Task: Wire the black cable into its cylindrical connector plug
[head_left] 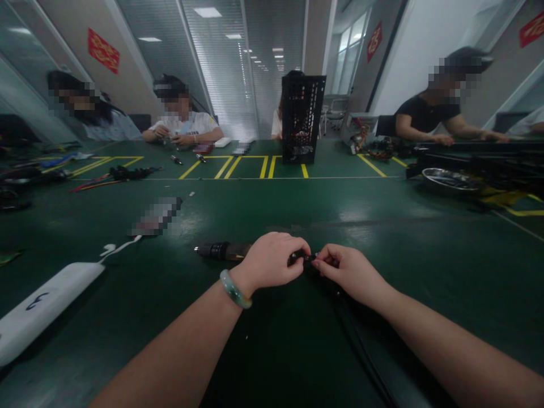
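Observation:
A dark electric screwdriver [219, 250] with a narrow metal tip lies on its side, the tip to the left. My left hand [274, 258], with a green bangle [235, 289] at the wrist, is closed over its rear end and covers much of the body. Right beside it, the fingers of my right hand [348, 269] pinch a small dark plug where the tool's end meets a black cable [361, 334]. That cable runs down toward the lower right. Whether the plug is seated cannot be seen behind my fingertips.
On the green table [263, 209] at left lie a white power strip [51, 306] and a phone [157, 216]. Across stand a black computer case [301, 119] and several seated people. A metal bowl [448, 180] and dark parts lie right; cables [123, 174] lie left.

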### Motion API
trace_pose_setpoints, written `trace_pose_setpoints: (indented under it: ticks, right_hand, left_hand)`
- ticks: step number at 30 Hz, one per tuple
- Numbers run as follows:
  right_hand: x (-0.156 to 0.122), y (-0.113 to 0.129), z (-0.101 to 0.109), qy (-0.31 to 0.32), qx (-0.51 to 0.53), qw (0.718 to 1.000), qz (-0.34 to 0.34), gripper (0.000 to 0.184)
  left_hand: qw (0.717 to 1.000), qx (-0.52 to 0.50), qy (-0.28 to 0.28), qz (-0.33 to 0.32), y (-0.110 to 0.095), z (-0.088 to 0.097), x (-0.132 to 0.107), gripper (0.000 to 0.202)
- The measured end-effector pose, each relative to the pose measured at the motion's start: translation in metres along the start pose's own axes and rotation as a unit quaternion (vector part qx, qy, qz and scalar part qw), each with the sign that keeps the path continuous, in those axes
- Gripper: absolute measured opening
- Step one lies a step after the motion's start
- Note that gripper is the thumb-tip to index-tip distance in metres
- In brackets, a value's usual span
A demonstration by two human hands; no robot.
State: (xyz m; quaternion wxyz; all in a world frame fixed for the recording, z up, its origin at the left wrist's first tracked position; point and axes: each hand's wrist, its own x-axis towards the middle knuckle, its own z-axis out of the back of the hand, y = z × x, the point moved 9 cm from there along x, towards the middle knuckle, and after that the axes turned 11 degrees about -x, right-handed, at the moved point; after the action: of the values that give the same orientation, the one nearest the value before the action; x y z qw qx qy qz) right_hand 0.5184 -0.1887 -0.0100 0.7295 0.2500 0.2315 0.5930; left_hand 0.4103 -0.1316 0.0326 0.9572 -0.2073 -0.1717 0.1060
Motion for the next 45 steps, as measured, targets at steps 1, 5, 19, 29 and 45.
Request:
trace_pose_setpoints:
  ticks: [1,5,19,29,45]
  right_hand:
    - [-0.001,0.002,0.001,-0.003,-0.005,1.0,0.008,0.017]
    - [-0.001,0.001,0.0,0.002,-0.006,1.0,0.008,0.016]
    - [-0.002,0.003,0.003,-0.008,-0.034,0.999,0.016,0.016]
    - [-0.002,0.004,0.006,-0.031,-0.039,0.998,0.026,0.014]
    - [-0.003,0.006,0.005,-0.02,-0.063,0.997,0.035,0.014]
  left_hand:
    - [1.0,0.0,0.0,-0.001,0.0,0.0,0.0,0.018]
    - [1.0,0.001,0.003,-0.001,0.0,-0.001,0.001,0.016]
    - [1.0,0.006,-0.001,0.01,0.003,-0.003,0.001,0.013]
    - [1.0,0.014,-0.004,0.01,0.005,-0.004,0.002,0.016]
    - [0.999,-0.02,0.008,-0.032,-0.005,-0.002,0.002,0.02]
